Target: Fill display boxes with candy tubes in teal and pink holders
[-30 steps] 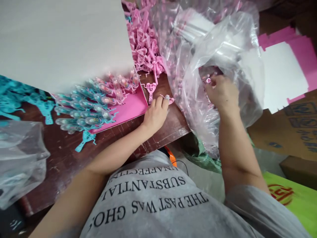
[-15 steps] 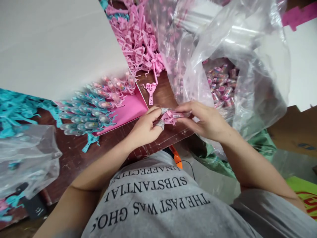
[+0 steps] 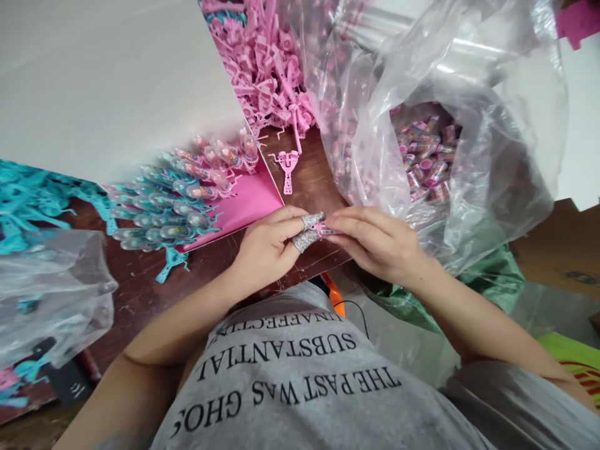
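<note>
Left hand (image 3: pixel 265 250) and right hand (image 3: pixel 384 245) pinch a pink piece (image 3: pixel 321 230) near the front edge of the table (image 3: pixel 319 184); a narrow gap separates box (image 3: pixel 257 195) and bag (image 3: pixel 499 165).

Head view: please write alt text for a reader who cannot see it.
A person's left hand and right hand hold a small pink plastic piece above a dark brown table. At left, a pink-lined box holds clear-domed turquoise and pink pieces; at right, an open transparent plastic bag holds small pink cylinders.
</note>
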Demonstrator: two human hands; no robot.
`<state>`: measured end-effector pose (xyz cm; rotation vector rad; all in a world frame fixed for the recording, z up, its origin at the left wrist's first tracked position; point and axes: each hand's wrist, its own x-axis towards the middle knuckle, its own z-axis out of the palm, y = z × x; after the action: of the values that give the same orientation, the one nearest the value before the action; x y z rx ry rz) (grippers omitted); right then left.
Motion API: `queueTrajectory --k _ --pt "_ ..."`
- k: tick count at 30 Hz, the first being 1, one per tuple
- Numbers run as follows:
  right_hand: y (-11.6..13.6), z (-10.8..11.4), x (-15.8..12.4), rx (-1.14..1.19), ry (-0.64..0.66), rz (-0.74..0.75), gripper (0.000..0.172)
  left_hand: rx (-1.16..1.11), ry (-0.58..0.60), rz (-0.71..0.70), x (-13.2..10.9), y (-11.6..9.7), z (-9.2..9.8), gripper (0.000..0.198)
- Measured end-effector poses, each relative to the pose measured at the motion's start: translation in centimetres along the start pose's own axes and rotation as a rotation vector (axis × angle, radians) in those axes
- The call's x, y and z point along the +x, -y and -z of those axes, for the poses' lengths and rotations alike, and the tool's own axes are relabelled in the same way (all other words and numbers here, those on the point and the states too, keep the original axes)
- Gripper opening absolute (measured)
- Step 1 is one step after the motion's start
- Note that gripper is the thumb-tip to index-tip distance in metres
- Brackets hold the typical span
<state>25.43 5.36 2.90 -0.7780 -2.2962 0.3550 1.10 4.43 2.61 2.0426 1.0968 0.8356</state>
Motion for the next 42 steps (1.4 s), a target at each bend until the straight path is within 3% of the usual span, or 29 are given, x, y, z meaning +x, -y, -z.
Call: queueTrajectory --k 3,6,8,10,13,16,18,21,24,27,30,33,38,42 --pt "0.1 -0.9 -0.5 0.017 0.022 -0.094 0.024 0.259 -0.086 -0.097 -0.6 0.6 -1.3 0.024" --pt "0.5 -1.7 -0.7 0.160 0.046 -0.356 0.018 0.458 -0.137 -0.242 -0.8 1.3 -2.1 0.022" --pt "1.0 -1.9 -0.7 0.322 0.056 -0.546 0.026 0.519 -0.150 -0.300 -0.8 1.5 -2.3 0.023" --pt "1.1 -1.5 -0.6 0.479 0.051 -0.633 0.036 0.493 -0.140 -0.300 -0.7 1.5 -2.1 0.026" --pt "-0.5 1.2 -1.3 0.408 -0.031 -0.619 0.052 0.262 -0.072 -0.124 -0.8 1.4 -1.2 0.027" --pt "-4.6 5.1 -4.3 -0.093 -0.223 -0.749 0.047 -0.056 0.012 0.135 -1.3 1.8 -0.3 0.027" --pt "-7.9 6.8 -7.2 -0.423 -0.201 -0.895 0.038 -0.245 0.033 0.277 -1.8 2.2 -0.3 0.028" --pt "-11.5 7.0 -10.8 -0.602 -0.052 -1.004 0.031 -0.437 0.001 0.436 -2.4 2.7 -1.0 0.040" --pt "-10.8 6.1 -11.1 -0.656 -0.095 -1.064 0.021 -0.491 -0.044 0.493 -2.9 2.6 -1.3 0.041" --pt "-6.0 5.1 -8.3 -0.498 -0.190 -0.947 0.028 -0.522 -0.051 0.504 -3.3 2.4 -0.7 0.043" --pt "-0.4 3.1 -4.3 -0.062 0.027 -0.523 0.025 -0.564 -0.019 0.496 -3.7 2.2 0.0 0.041" --pt "2.7 0.4 -1.2 0.139 0.171 -0.211 0.022 -0.601 0.004 0.467 -4.3 2.1 0.3 0.034" --pt "3.9 -2.3 0.4 0.182 0.194 -0.125 0.023 -0.590 -0.020 0.359 -5.7 1.7 0.8 0.023" --pt "4.4 -3.0 0.7 0.283 0.199 -0.225 0.021 -0.250 -0.088 0.204 -6.9 1.6 1.5 0.019"
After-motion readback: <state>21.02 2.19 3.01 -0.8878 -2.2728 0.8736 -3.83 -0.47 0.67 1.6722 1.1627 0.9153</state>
